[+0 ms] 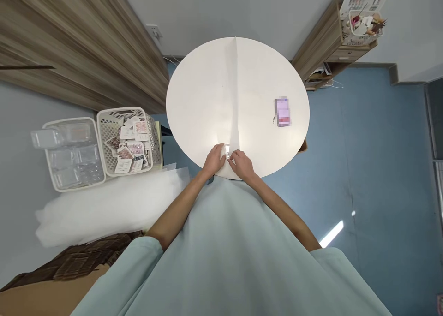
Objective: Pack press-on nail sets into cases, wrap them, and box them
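At the near edge of a white round table (200, 90), both my hands are close together around a small, clear, shiny piece (227, 151). My left hand (213, 160) is closed at its left side, thumb and fingers against it. On the other side, my right hand (242, 165) is curled, with thumb and fingertips pinched at its right edge. The piece is too small to name, and my fingers partly cover it. A pale translucent strip or fold (234, 90) runs from the far rim of the table down towards my hands.
A blurred purple packet (283, 112) lies on the table's right part. To the left stand a basket of clear plastic boxes (74, 157), a basket of carded items (129, 145) and a white wrapped bundle (110, 207). Wooden cabinets (321, 53) flank the table.
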A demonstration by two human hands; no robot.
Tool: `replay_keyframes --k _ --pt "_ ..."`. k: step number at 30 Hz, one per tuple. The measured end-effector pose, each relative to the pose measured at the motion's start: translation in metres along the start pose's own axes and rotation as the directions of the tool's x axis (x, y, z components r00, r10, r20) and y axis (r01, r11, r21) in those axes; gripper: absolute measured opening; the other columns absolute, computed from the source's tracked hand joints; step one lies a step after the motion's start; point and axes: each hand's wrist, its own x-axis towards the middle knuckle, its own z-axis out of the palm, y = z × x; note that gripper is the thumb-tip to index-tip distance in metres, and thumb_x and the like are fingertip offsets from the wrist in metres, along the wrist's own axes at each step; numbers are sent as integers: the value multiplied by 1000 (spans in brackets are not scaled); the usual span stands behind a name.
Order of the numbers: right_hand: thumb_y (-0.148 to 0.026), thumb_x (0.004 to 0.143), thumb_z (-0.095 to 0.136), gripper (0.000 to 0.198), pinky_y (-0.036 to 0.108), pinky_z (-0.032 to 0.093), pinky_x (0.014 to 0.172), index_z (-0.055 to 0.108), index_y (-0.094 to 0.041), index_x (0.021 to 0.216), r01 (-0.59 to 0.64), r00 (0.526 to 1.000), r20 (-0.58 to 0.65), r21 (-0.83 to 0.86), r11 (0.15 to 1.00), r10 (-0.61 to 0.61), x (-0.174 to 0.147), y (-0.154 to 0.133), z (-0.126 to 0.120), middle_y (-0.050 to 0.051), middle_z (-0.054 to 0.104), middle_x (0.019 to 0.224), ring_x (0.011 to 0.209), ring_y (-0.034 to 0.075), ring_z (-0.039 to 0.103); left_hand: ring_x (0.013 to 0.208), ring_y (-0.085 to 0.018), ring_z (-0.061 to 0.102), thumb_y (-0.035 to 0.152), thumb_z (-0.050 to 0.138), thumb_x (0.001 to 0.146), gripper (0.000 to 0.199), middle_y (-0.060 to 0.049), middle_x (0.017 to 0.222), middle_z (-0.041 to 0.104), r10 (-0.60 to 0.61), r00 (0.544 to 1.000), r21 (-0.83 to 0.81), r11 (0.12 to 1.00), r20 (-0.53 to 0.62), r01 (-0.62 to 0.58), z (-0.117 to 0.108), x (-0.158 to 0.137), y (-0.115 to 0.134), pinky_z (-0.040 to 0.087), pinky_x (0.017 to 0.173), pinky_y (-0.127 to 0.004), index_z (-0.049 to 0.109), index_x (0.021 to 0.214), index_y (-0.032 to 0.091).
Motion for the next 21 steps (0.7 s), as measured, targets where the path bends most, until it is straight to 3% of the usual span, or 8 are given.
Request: replay_keyframes --k 3,7,11,17,21 --pt "-24 109 56 15 36 54 81 70 -20 107 60 996 73 -77 995 -54 11 -3 12 12 65 119 109 26 60 113 -22 73 28 45 103 46 -11 141 70 -244 970 -200 950 4 240 0 -5 -1 56 104 -39 55 147 20" --pt "-21 107 57 14 38 55 83 71 -19 107 104 986 148 -166 981 -79 17 -5 23 14 65 115 109 29 59 106 -23 76 47 53 103 39 -8 124 78 -394 919 -259 885 27 387 2 -4 -3 57 98 -36 67 130 22" --pt "-19 106 57 15 38 56 83 71 -19 111 124 980 179 -175 977 -93 19 -6 30 15 66 116 110 29 58 107 -27 76 50 67 95 34 -8 110 82 -452 892 -184 879 -22 441 6 2 -2 57 95 -37 75 113 22" --pt "-25 107 60 13 36 55 82 72 -21 106 136 976 190 -134 982 -109 17 -3 29 12 66 115 109 27 58 96 -24 76 35 65 94 17 -4 96 83 -502 864 -163 856 -37 490 8 8 -1 56 87 -35 76 98 24" --pt "-32 109 57 18 35 53 79 70 -21 104 14 995 97 -40 999 -10 19 11 14 10 67 112 108 26 60 95 -26 74 34 64 93 15 -6 96 82 -511 858 -130 856 -54 501 11 9 1 55 85 -36 75 95 23"
